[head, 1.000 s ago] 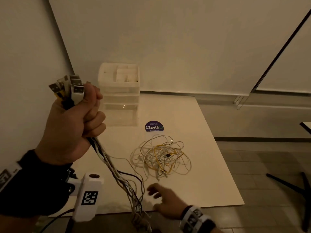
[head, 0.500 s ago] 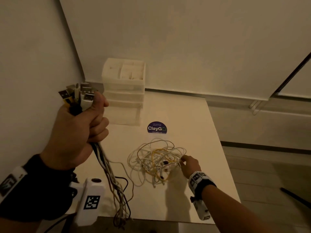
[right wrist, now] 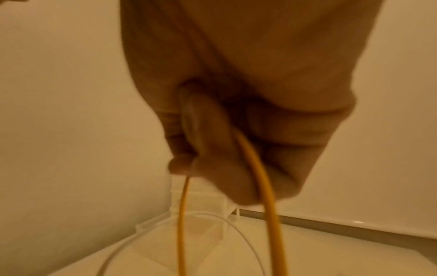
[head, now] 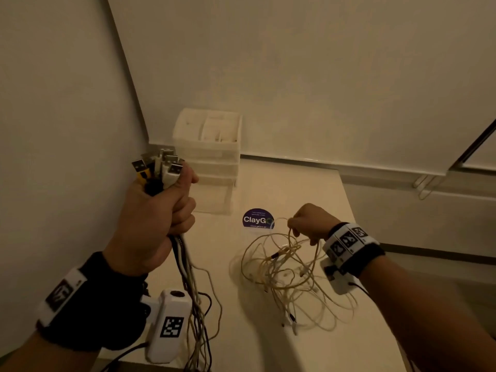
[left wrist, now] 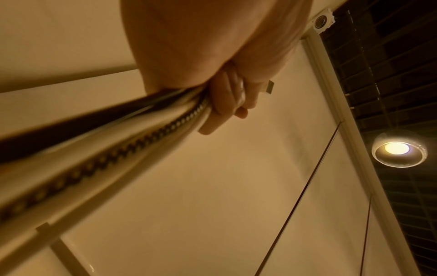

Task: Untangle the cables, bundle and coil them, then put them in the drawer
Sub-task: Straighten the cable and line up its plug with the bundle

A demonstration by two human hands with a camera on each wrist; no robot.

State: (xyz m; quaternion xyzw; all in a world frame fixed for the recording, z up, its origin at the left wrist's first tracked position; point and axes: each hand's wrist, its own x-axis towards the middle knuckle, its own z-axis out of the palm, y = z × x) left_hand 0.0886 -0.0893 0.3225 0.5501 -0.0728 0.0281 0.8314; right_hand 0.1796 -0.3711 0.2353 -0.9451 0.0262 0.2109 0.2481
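My left hand [head: 158, 210] is raised at the left and grips a bundle of cables [head: 188, 272] in a fist, with several USB plugs [head: 163, 165] sticking out above the thumb. The bundle's strands [left wrist: 113, 149] hang down past the table's front edge. My right hand [head: 308, 221] holds a loop of yellow cable [right wrist: 257, 186] above the tangle of white and yellow cables [head: 290, 277], part of which is lifted off the white table [head: 303, 183]. The translucent drawer unit [head: 212, 157] stands at the table's back left, near the wall corner.
A round purple ClayGo sticker [head: 257, 220] lies on the table between the drawer unit and the tangle. Walls close in at the left and behind. The table's right edge [head: 359, 232] drops to a tiled floor. A ceiling lamp [left wrist: 397, 148] shows in the left wrist view.
My right hand moved from the table's front edge to the tangle, took hold of a yellow cable and lifted it. The left hand keeps its grip on the bundle.
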